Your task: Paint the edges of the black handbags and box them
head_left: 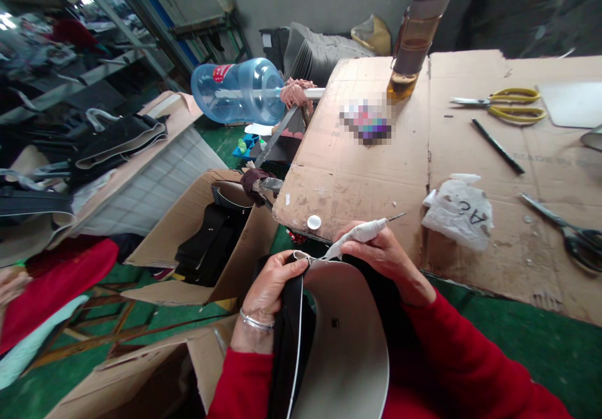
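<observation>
My left hand [269,290] is closed round the top edge of a curved piece [345,344], pale grey inside with a black outer layer and white piping, held upright in my lap. My right hand [385,259] grips a white pen-shaped tool [360,234] whose metal tip points up and right; its other end meets the piece's top edge beside my left thumb. Both sleeves are red. A silver bracelet sits on my left wrist.
A cardboard-covered table [357,155] carries yellow-handled scissors [510,104], a black pencil [497,146], a crumpled plastic bag [458,212], steel scissors [567,231] and a drink bottle [416,36]. An open carton [207,243] of black parts stands at left, near a blue water jug [239,90].
</observation>
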Demonstrator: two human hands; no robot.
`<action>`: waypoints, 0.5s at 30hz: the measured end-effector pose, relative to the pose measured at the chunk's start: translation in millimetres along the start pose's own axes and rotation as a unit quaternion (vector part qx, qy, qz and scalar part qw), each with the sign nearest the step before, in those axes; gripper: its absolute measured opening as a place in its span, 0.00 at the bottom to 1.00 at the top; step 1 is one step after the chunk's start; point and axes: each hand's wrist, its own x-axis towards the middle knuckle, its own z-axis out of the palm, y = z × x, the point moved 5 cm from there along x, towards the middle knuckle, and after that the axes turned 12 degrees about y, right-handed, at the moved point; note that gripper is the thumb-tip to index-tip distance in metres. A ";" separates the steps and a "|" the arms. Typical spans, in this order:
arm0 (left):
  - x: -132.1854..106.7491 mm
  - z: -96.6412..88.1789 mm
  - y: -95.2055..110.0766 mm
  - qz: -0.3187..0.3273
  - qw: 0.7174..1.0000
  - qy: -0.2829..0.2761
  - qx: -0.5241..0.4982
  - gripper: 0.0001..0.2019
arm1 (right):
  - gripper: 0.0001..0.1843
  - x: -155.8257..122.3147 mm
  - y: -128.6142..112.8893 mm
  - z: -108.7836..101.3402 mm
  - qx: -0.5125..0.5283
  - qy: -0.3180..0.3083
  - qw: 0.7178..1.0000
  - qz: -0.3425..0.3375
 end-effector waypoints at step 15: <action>-2.4 9.9 -4.1 0.050 0.998 0.019 0.037 0.13 | 0.10 0.8 3.1 1.0 -0.009 -0.005 1.000 -0.002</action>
